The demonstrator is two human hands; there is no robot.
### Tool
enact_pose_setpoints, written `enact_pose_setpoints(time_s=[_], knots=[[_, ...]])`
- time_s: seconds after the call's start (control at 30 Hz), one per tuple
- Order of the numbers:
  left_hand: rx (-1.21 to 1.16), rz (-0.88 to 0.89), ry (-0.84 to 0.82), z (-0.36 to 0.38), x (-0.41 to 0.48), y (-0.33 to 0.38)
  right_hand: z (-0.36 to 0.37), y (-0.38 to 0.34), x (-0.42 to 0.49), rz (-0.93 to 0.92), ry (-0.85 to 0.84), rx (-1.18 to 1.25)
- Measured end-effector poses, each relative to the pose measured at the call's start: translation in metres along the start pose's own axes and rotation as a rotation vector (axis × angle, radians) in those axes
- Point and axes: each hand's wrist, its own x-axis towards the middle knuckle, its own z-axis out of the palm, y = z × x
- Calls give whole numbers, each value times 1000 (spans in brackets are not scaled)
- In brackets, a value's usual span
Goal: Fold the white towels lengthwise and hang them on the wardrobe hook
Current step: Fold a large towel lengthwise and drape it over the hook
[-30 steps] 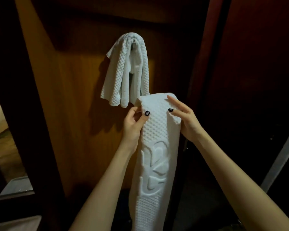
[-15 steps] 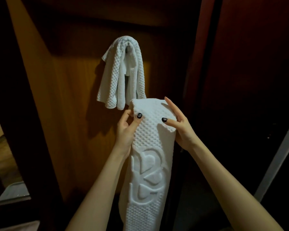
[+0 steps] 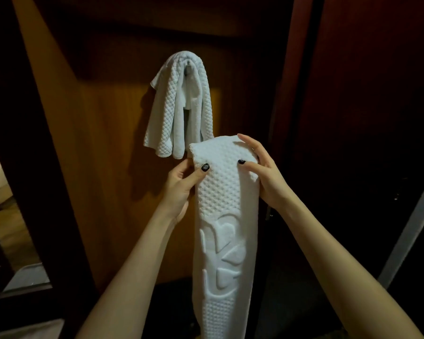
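My left hand (image 3: 180,185) pinches the top left corner of the folded towel (image 3: 227,206), thumb in front and fingers behind. My right hand (image 3: 266,178) grips the right edge, thumb pressed on the face, so the long fold cannot fall open and the rest hangs straight between my arms. I hold its top just below the hung towel (image 3: 179,106), already draped over the hook (image 3: 188,69) on the wardrobe panel (image 3: 103,148), since this one, I judge, goes over that same hook.
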Motion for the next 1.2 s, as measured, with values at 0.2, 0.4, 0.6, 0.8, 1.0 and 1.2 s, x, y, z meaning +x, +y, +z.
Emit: enact_pose_setpoints(time_s=[0.2,0.4,0.6,0.8,1.0,1.2], knots=[[22,68,82,11,10,4,-5,-4,-3,-19,16,-212],[39,65,140,25,24,14,11,33,-46,-106,454,-340],[181,47,226,25,27,28,45,49,-43,-181,259,-198],[464,223,367,9,20,44,67,57,-41,-162,228,-281],[718,317,335,3,20,61,89,61,-32,-159,196,-74],[753,268,240,-16,22,79,90,58,-17,-134,109,72]])
